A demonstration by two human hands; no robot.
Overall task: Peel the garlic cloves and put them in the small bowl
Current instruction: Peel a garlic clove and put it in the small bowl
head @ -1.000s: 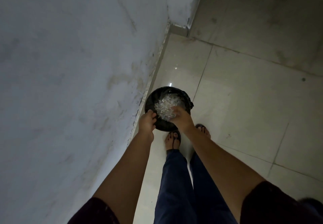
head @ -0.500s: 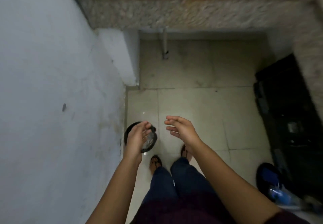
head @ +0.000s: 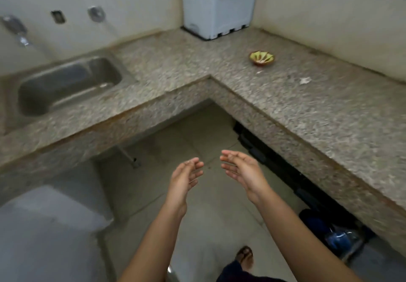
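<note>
A small green bowl with a reddish rim [head: 261,58] stands far off on the granite counter [head: 318,114], holding pale garlic cloves. My left hand [head: 185,177] and my right hand [head: 242,170] hover over the floor in front of the counter corner, palms facing each other, fingers loosely extended, both empty. A scrap of white garlic skin [head: 305,80] lies on the counter to the right of the bowl.
A steel sink [head: 66,83] is set into the counter at the left, with taps on the wall above. A white box-like appliance [head: 216,6] stands in the far corner. Dark and blue items [head: 325,226] sit under the counter at the right.
The view has swung up from the black bin on the floor to the counter. Both hands have let go of the peels and left the bin, now raised and empty.
</note>
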